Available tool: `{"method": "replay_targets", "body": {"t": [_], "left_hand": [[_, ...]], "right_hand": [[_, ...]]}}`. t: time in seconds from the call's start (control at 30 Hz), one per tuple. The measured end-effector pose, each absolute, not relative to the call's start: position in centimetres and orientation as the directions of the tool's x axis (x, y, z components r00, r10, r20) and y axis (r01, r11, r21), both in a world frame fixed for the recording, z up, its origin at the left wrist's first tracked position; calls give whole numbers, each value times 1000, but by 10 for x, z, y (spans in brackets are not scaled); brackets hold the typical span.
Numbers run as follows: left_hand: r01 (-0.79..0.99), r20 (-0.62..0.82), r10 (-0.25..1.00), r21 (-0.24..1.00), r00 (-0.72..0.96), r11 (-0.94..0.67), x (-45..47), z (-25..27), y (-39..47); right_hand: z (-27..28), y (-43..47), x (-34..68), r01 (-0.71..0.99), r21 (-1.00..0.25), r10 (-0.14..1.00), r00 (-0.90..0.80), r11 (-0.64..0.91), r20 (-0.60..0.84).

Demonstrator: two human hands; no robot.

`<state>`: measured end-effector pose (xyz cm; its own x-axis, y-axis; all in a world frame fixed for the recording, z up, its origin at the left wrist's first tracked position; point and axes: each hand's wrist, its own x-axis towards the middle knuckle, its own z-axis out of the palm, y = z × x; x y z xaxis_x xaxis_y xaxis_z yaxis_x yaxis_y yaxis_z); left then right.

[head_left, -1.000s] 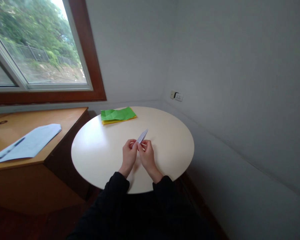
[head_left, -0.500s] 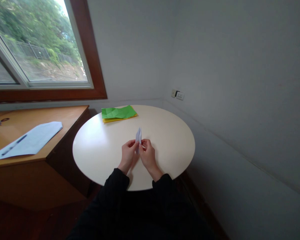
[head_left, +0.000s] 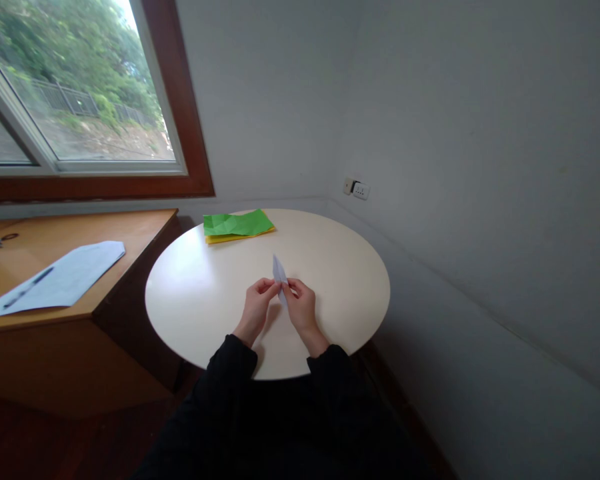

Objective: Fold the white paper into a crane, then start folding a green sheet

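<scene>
We count two hands, the left hand [head_left: 256, 309] and right hand [head_left: 303, 312], one folded white paper [head_left: 279, 271], one round table [head_left: 190, 300], two coloured sheets, green sheet [head_left: 235, 223] over yellow sheet [head_left: 240, 236], one wooden desk [head_left: 105, 233], one envelope [head_left: 65, 277], one pen [head_left: 27, 288], one wall socket [head_left: 356, 189]

Folded piece [head_left: 279, 271] pinched between left hand [head_left: 257, 309] and right hand [head_left: 301, 309] was thin white paper, creased, matt. Round table [head_left: 200, 293] looked smooth cream laminate with soft sheen. Green sheet [head_left: 236, 223] and yellow sheet [head_left: 240, 236] were crinkled matt paper. Side desk [head_left: 105, 233] was satin wood. Sleeves [head_left: 235, 363] were black matt cloth.
</scene>
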<state>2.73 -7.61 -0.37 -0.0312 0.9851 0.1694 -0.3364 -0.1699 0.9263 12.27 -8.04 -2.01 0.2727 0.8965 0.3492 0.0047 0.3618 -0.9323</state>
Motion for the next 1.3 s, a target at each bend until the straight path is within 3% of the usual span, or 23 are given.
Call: {"method": "replay_targets", "body": {"t": [0.13,0.53,0.7,0.97,1.3], "left_hand": [[-314,193,979,928,-59,-202,28,-3,-77],[-298,232,963,917,-139,-264,28,-3,-78],[-438,147,985,882,-89,-171,30,-2,-80],[-425,111,994,899,-7,-103,32,0,-82],[-439,82,993,892,-80,-109,27,-5,-77]], "right_hand": [[-22,-77,123,-21,-934,898,286,356,336],[-13,-80,122,-360,-907,959,252,218,131],[-13,-80,123,-358,-900,947,286,247,146],[-13,-81,123,-339,-900,936,310,275,169],[-12,-82,122,-468,-865,973,213,184,92]]}}
